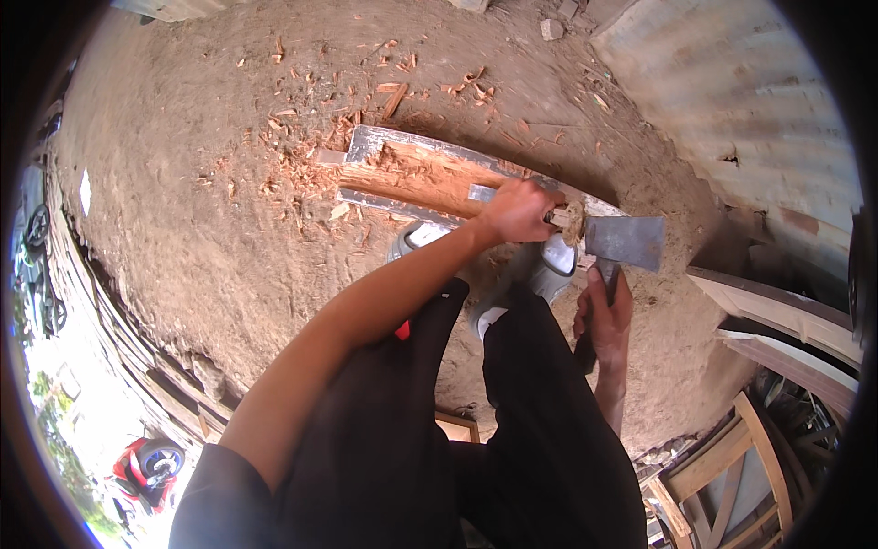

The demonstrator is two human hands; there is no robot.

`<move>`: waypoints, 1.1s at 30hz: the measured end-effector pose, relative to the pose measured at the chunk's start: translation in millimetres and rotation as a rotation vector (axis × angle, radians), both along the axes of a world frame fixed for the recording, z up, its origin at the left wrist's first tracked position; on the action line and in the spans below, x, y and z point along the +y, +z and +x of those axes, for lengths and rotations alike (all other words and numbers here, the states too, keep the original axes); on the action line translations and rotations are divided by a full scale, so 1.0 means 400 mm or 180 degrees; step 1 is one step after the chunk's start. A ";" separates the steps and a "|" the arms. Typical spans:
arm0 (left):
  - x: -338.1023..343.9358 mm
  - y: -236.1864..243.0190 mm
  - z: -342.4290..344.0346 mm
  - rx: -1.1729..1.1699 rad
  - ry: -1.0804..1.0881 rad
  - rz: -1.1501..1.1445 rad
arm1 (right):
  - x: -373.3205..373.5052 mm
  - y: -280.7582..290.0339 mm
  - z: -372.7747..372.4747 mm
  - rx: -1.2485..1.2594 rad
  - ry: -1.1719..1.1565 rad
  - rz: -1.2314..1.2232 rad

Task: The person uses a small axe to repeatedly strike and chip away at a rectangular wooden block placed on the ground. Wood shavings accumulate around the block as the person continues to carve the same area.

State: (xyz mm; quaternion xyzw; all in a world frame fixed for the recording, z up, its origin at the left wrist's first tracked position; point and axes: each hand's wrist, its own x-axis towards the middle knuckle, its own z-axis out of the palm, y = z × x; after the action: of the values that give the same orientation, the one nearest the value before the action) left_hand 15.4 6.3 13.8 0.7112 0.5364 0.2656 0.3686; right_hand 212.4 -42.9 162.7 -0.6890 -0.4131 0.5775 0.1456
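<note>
A long wooden plank [412, 174] lies on the dirt, grey at its edges and hacked down to reddish wood along its middle. My left hand [517, 210] is shut on a chisel [560, 218] whose wooden handle is frayed at the end, held over the plank's near part. My right hand [604, 316] grips the handle of a hatchet. The grey hatchet head [626, 242] sits right beside the chisel's frayed end. My grey shoes [551, 267] stand against the plank, and my dark trousers fill the lower middle.
Reddish wood chips [302, 169] lie scattered on the dirt around the plank's far end. A corrugated metal sheet [732, 91] stands at the upper right. Wooden frames and boards [732, 448] are stacked at the lower right. A red motorcycle [142, 467] stands at the lower left.
</note>
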 end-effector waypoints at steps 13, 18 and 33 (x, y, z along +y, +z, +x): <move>0.004 -0.014 0.005 -0.0042 0.0072 0.0097 | 0.036 -0.009 0.030 0.0479 -0.0726 0.0419; 0.005 -0.020 0.008 0.0054 -0.0073 0.0130 | 0.017 -0.021 0.000 0.0004 0.0205 0.0130; 0.005 -0.035 0.009 0.0151 0.0110 0.0266 | 0.002 -0.057 -0.005 0.0509 -0.0882 0.0330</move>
State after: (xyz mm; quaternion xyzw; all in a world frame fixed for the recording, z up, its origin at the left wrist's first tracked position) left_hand 19.1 8.1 -0.2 0.7228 0.5456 0.2772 0.3211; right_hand 210.5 -42.3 140.0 -0.6828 -0.3305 0.5828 0.2916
